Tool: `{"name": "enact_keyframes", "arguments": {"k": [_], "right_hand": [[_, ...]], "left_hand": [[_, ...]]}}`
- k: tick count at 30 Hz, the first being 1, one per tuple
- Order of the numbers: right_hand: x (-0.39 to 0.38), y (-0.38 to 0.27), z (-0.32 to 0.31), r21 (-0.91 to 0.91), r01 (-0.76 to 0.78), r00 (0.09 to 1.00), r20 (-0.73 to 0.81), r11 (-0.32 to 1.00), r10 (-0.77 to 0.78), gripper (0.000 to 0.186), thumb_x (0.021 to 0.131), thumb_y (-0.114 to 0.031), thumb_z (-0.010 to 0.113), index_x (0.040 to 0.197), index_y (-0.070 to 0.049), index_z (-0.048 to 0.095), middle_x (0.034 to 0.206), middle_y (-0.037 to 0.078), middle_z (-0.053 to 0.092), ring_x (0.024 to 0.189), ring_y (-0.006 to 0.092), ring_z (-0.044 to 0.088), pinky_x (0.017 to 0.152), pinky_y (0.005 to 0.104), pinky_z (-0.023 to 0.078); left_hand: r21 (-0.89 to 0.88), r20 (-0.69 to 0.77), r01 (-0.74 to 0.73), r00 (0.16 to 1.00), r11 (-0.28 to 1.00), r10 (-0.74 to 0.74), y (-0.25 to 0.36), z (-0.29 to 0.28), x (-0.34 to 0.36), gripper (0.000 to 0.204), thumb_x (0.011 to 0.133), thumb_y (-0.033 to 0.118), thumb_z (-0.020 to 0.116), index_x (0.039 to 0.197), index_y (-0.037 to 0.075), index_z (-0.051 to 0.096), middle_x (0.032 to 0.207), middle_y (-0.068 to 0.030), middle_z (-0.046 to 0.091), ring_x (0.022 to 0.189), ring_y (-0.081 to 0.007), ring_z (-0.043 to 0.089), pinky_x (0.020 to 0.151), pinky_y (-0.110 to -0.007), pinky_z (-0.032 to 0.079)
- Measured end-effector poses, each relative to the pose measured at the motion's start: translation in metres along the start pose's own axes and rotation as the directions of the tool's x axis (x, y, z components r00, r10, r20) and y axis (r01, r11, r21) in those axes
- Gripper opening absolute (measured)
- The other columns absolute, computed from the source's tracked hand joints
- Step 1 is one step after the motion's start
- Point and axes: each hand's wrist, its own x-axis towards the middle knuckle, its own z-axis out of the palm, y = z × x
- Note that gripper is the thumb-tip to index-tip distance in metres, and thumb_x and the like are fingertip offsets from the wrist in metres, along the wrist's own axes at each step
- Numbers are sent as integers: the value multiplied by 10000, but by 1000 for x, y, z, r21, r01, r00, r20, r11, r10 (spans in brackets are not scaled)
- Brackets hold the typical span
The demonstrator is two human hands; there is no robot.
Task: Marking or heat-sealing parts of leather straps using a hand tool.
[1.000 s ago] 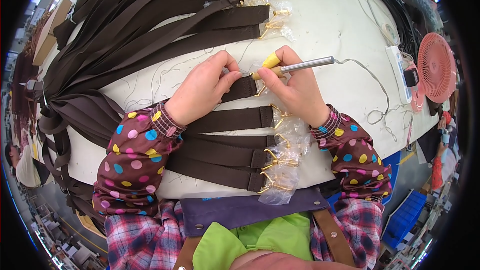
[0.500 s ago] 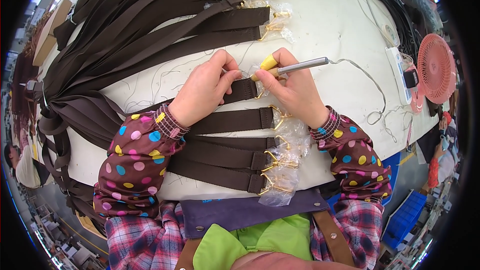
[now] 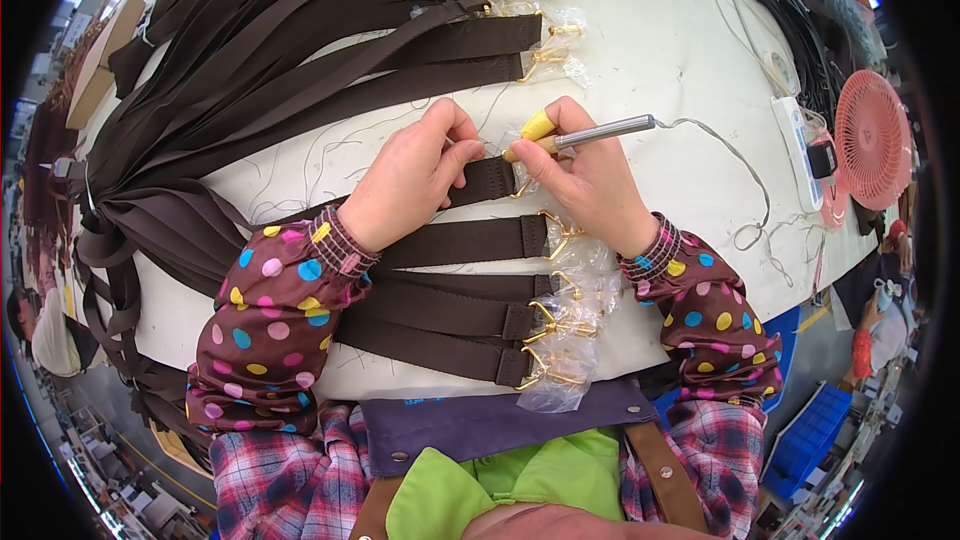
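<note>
My left hand point(image 3: 410, 175) has its fingers curled on a dark brown webbing strap point(image 3: 480, 180) near its stitched end. My right hand point(image 3: 585, 175), with a yellow covering on the index finger, pinches a pen-like tool point(image 3: 610, 128) with a metal barrel, tan front section and trailing wire. Its front meets the strap end, where a gold hook shows; the very tip is too small to make out. Below lie more straps point(image 3: 450, 240), ending in gold hooks point(image 3: 550, 320) wrapped in clear plastic.
More straps point(image 3: 250, 70) spread over the white table point(image 3: 690, 180), bundled at the left. At the right are a pink fan point(image 3: 865, 140), a power strip point(image 3: 795, 150) and black cords. A blue crate point(image 3: 805, 440) stands below. Other people point(image 3: 865, 330) sit at both sides.
My hands and the held strap have shifted slightly downward, and the tool has moved a little left. The person at the far right has changed posture.
</note>
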Motion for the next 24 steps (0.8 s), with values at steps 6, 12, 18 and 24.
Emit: {"name": "enact_keyframes", "arguments": {"k": [6,12,18,24], "right_hand": [[3,-3,0,64,38,999,-12,997,-37,210,886,-170,648,866,-20,503,665,33,562,572,84,500,517,238,402],[8,-6,2,107,14,999,28,994,-17,192,879,-155,641,861,-23,503,695,35,592,594,69,508,534,229,408],[8,-4,4,116,6,1000,23,993,-9,190,876,-149,644,863,-25,501,676,35,583,586,72,509,530,232,408],[10,-5,6,114,-11,999,39,993,7,197,873,-148,650,867,-23,499,666,43,588,576,83,521,522,238,411]], "left_hand": [[127,10,-147,989,981,147,-8,-8,0,125,917,81,572,1008,38,499,848,-31,540,668,-83,546,495,-217,478],[402,205,-349,935,846,288,-3,-23,10,185,872,89,627,1031,54,539,862,-56,535,671,-113,554,488,-231,489],[273,265,-74,964,959,-1,7,-28,13,130,892,118,617,940,32,533,817,-38,519,613,-92,529,470,-220,461],[120,216,69,972,990,-94,6,-26,10,128,935,144,580,917,35,515,746,4,512,601,-42,503,484,-201,455]]}}
